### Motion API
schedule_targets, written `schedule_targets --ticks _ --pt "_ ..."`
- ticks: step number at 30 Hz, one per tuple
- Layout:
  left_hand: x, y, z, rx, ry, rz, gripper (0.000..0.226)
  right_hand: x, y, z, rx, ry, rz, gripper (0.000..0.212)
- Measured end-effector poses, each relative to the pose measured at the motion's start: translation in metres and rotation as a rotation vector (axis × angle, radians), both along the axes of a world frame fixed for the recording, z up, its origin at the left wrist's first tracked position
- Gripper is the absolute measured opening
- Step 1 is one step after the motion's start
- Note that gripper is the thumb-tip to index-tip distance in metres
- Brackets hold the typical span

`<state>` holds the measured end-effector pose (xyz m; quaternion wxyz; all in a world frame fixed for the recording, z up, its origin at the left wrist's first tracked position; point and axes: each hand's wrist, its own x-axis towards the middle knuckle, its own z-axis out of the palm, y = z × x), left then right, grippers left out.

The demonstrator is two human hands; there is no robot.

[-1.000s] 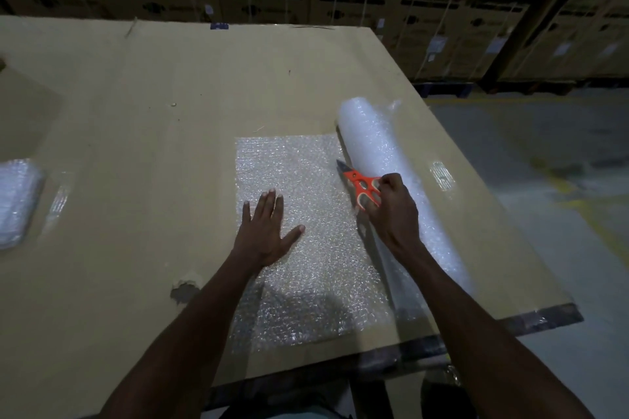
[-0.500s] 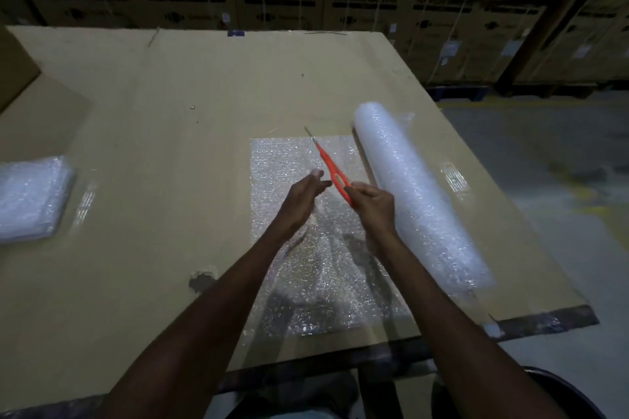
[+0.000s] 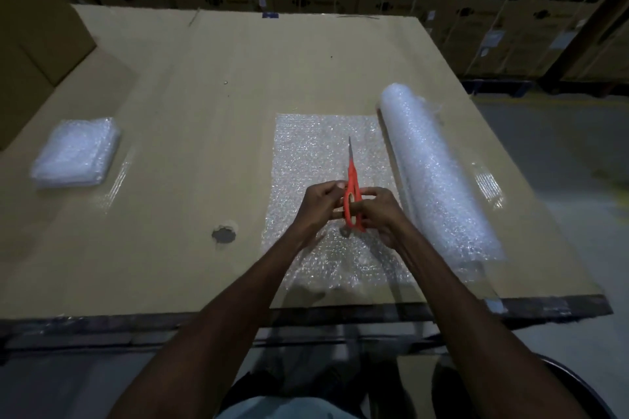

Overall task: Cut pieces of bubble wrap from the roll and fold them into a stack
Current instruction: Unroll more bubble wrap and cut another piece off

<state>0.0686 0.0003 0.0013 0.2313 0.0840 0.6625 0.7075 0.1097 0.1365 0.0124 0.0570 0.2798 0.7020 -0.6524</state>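
On the cardboard-topped counter (image 3: 204, 85), the scissors (image 3: 352, 194) have lifted off the cut line beside the roll (image 3: 439, 173); both the left hand (image 3: 321, 204) and right hand (image 3: 377, 211) now grip their handles above the unrolled sheet (image 3: 306, 146), apparently re-seating fingers before cutting resumes. 1 folded stack (image 3: 76, 156) waits far left.

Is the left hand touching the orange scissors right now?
Touching. The head view shows the left hand with fingers curled against the orange scissors at the handle.
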Motion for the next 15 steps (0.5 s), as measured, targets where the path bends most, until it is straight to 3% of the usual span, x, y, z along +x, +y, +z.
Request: schedule_targets --ticks 3,6,11,15 --pt "-0.003 -0.026 -0.015 -0.278 0.328 -0.064 0.026 0.020 -0.016 -0.004 -0.060 0.050 -0.080 0.030" --pt "0.003 -0.065 -0.036 -0.612 0.610 -0.187 0.038 0.042 -0.035 -0.011 -0.027 0.111 -0.176 0.033" --pt "0.019 -0.102 -0.066 -0.739 0.784 -0.547 0.074 0.086 -0.076 -0.007 -0.056 0.120 -0.325 0.035" --pt "0.031 -0.109 -0.075 -0.875 0.965 -0.633 0.085 0.131 -0.108 -0.007 -0.150 0.042 -0.332 0.038"
